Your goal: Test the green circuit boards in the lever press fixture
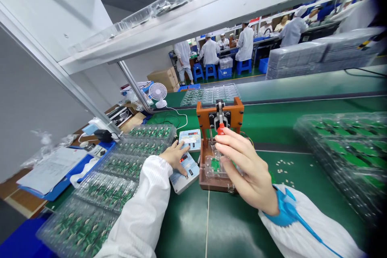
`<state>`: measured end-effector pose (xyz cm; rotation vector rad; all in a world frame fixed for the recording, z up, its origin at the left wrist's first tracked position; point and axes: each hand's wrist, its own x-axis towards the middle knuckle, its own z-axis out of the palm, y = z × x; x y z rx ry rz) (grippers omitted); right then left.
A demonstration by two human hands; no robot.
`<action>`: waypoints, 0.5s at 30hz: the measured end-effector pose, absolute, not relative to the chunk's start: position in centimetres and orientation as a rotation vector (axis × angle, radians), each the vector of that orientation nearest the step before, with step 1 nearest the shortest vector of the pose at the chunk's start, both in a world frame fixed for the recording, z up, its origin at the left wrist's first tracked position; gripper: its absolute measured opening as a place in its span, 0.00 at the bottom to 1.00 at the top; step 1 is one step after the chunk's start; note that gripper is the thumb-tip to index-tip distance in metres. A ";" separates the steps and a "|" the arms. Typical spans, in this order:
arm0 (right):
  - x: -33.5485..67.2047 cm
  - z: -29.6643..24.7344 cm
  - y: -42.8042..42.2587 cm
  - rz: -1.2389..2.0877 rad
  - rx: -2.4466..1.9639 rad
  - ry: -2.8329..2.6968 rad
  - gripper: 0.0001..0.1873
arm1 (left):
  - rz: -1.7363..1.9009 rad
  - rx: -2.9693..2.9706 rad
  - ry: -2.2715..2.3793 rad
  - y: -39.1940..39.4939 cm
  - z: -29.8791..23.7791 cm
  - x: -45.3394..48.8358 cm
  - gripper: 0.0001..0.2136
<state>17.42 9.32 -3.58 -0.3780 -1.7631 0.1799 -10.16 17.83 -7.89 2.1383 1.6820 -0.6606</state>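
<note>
1. Factory floor stretches beyond the table, with co-workers in white coveralls [244, 44] seated on blue stools at far benches. Overhead, a white metal shelf [181, 28] carries clear plastic trays, and a small white desk fan [157, 92] stands at the far left of the table.
2. Green-topped table [187, 225] runs across the view. Clear blister trays of green circuit boards [105, 181] line its left side, just beside the left hand, and a taller stack of trays [341, 153] sits at the right.
3. Orange-brown wooden test fixture [220, 113] stands mid-table, between two small digital tester units [184, 171]. Open green surface lies in front of it, toward the person, with small white bits [282, 169] scattered to its right.
4. Left hand [177, 157] lies open, fingertips resting on the nearer tester unit.
5. Right hand [242, 165] is curled closed at the fixture, its fingers wrapped against the red handle [221, 129] of the clamp lever.
6. Small green circuit board [215, 164] sits in the fixture's base, under a clear plastic cover [216, 171], right beside the right hand's thumb side and partly hidden by it.
</note>
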 end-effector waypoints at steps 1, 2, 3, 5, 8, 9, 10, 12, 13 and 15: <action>17.4 -3.6 9.3 0.181 -0.378 -1.760 0.36 | -0.658 2.142 1.684 17.9 -7.9 -10.0 0.65; 17.5 -3.6 9.3 0.183 -0.380 -1.760 0.36 | -0.656 2.141 1.688 17.9 -7.9 -9.9 0.65; 17.5 -3.6 9.3 0.186 -0.384 -1.758 0.36 | -0.652 2.135 1.695 18.0 -7.9 -9.8 0.65; 17.6 -3.6 9.2 0.189 -0.397 -1.761 0.35 | -0.626 2.120 1.698 18.0 -7.9 -9.8 0.65; 17.6 -3.6 9.1 0.185 -0.411 -1.766 0.35 | -0.540 2.095 1.690 17.4 -8.1 -10.1 0.65; 17.5 -3.6 9.0 0.187 -0.414 -1.766 0.35 | -0.477 2.099 1.684 17.0 -8.2 -10.3 0.63; 17.5 -3.6 9.0 0.190 -0.418 -1.767 0.35 | -0.396 2.106 1.677 16.6 -8.2 -10.5 0.62; 17.3 -3.6 9.0 0.197 -0.422 -1.763 0.35 | -0.198 2.130 1.660 16.0 -8.0 -10.9 0.56; 17.3 -3.7 9.0 0.198 -0.422 -1.759 0.35 | -0.093 2.145 1.655 15.8 -7.8 -11.0 0.52; 17.2 -3.8 9.0 0.200 -0.422 -1.748 0.35 | 0.079 2.160 1.682 16.0 -6.8 -11.1 0.42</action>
